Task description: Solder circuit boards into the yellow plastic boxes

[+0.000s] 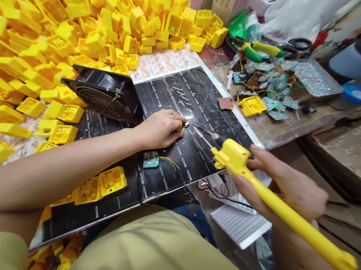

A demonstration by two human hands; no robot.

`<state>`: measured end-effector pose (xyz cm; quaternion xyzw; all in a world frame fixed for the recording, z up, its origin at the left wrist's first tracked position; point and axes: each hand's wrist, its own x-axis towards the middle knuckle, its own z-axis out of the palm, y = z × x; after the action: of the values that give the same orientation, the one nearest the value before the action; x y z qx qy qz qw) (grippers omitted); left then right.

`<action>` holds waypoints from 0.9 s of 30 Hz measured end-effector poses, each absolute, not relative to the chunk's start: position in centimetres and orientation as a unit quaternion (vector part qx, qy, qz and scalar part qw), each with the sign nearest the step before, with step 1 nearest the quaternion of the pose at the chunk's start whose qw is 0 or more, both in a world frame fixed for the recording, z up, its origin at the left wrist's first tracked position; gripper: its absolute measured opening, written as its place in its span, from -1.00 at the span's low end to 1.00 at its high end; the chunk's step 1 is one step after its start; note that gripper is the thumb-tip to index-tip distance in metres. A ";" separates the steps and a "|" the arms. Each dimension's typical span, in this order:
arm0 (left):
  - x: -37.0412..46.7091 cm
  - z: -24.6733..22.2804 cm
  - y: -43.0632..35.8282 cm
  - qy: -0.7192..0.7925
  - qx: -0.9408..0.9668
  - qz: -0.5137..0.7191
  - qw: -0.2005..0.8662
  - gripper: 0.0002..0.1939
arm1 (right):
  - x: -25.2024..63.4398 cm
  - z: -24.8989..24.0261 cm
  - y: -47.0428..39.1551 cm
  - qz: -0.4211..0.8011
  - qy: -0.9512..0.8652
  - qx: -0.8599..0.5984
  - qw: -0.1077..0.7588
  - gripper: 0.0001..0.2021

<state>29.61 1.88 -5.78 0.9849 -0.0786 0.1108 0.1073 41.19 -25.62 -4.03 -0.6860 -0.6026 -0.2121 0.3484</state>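
Yellow housings (95, 39) heaped far L. Fan (102, 94) on black board (165, 183), prob. vs fumes. L hand (161, 128) pinches small round part (187, 124) mid-board, likely steadying it; R hand (294, 187) closed round yellow soldering gun (234, 154), tip twd part.

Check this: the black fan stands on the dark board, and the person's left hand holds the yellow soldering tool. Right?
No: the head view shows the right hand holding the yellow soldering tool, not the left hand. The black fan does stand on the dark board.
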 end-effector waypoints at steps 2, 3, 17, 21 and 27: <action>29.7 -5.7 1.8 -0.077 0.987 0.110 0.091 -0.76 | 41.0 -4.0 -24.4 -0.218 -0.646 -0.652 0.331 -0.42; 29.7 -5.6 1.7 -0.077 0.987 0.111 0.088 -0.76 | 41.1 -4.0 -24.0 -0.215 -0.661 -0.642 0.323 -0.44; 29.8 -5.5 1.6 -0.075 0.989 0.096 0.087 -0.75 | 41.8 -3.4 -23.0 -0.179 -0.716 -0.613 0.282 -0.48; 29.8 -5.3 1.6 -0.075 0.991 0.081 0.079 -0.74 | 41.6 -3.1 -23.0 -0.163 -0.722 -0.608 0.286 -0.40; 29.9 -5.2 1.6 -0.072 0.992 0.074 0.080 -0.75 | 41.8 -2.9 -23.0 -0.181 -0.724 -0.599 0.290 -0.41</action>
<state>29.94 1.63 -5.18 0.9915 -0.0716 0.0737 0.0797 41.83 -23.00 -2.94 -0.5994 -0.7235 -0.1814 0.2903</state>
